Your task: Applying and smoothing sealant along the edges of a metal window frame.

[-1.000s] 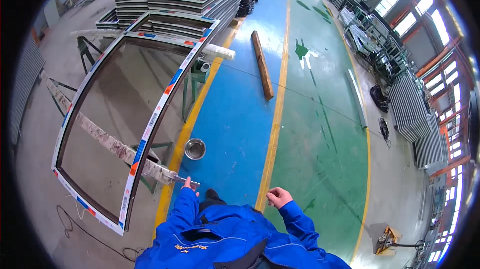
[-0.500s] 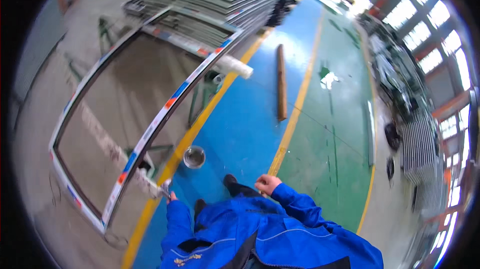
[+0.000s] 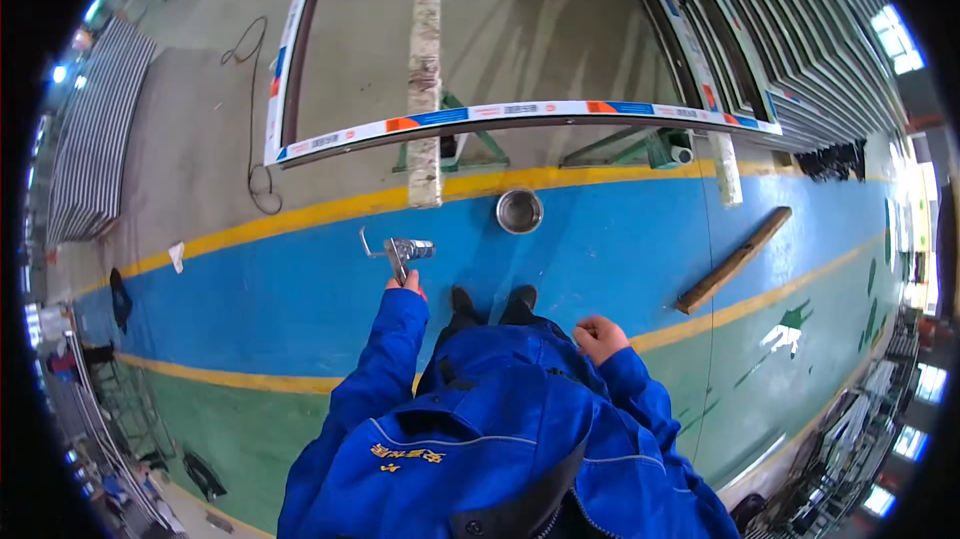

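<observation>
My left hand (image 3: pixel 408 284) is closed round the handle of a silver gun-shaped tool (image 3: pixel 398 251). A thin bent rod sticks out on the tool's left side and a short silvery cylinder on its right. In front of my body, my right hand (image 3: pixel 600 337) is curled closed; what it holds, if anything, is hidden. Ahead lies a large window frame (image 3: pixel 520 115), its white edges covered with printed film. It rests on wrapped support bars (image 3: pixel 425 174). A round metal pot (image 3: pixel 519 211) stands on the blue floor between the frame and my feet.
A wooden beam (image 3: pixel 735 261) lies on the floor to the right. Stacked profiles (image 3: pixel 800 29) rise at the far right, and another stack (image 3: pixel 105 129) stands at the left. A dark cable (image 3: pixel 252 129) trails across the grey floor. Green stands (image 3: pixel 480 144) are under the frame.
My view has swung round to face the frame, which now lies across the top. My left hand has come away from the support bar with the tool. My right hand stays curled.
</observation>
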`<state>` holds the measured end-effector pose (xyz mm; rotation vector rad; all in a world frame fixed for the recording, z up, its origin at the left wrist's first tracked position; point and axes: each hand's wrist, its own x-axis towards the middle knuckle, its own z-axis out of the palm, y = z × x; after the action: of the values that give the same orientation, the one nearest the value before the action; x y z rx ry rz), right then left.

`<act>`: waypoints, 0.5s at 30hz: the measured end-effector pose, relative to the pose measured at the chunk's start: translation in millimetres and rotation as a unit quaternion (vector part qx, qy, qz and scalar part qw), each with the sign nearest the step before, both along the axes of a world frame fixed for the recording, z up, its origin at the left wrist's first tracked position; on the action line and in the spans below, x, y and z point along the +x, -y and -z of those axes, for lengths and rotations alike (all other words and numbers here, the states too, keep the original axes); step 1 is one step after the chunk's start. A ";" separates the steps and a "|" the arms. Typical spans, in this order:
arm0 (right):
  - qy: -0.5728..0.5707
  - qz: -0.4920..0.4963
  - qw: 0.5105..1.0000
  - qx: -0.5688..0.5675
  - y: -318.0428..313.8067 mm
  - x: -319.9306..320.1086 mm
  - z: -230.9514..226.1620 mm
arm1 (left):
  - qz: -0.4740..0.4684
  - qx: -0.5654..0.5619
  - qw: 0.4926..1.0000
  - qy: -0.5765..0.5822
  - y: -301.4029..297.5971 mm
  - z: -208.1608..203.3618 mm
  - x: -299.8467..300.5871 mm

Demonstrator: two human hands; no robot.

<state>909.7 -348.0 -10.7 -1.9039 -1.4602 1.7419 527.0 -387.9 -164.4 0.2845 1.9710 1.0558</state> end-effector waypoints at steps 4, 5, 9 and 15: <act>-0.016 -0.177 0.982 0.068 -24.9 -71.3 22.1 | -0.013 0.054 0.997 0.045 29.1 -66.7 -10.5; -0.018 -0.220 0.972 0.085 -34.3 -101.9 12.6 | -0.023 0.055 0.998 0.036 36.3 -91.5 -10.6; -0.135 -0.299 0.943 0.049 -28.1 -225.8 1.9 | -0.060 0.087 0.994 0.032 53.7 -174.7 -2.0; -0.248 -0.332 0.907 -0.068 10.6 -337.6 -47.5 | 0.020 0.171 0.923 -0.343 73.8 -179.7 -0.8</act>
<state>572.0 -358.6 36.8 -0.8959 -1.9161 2.4207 526.2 -461.7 15.3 0.9954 2.3512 1.4002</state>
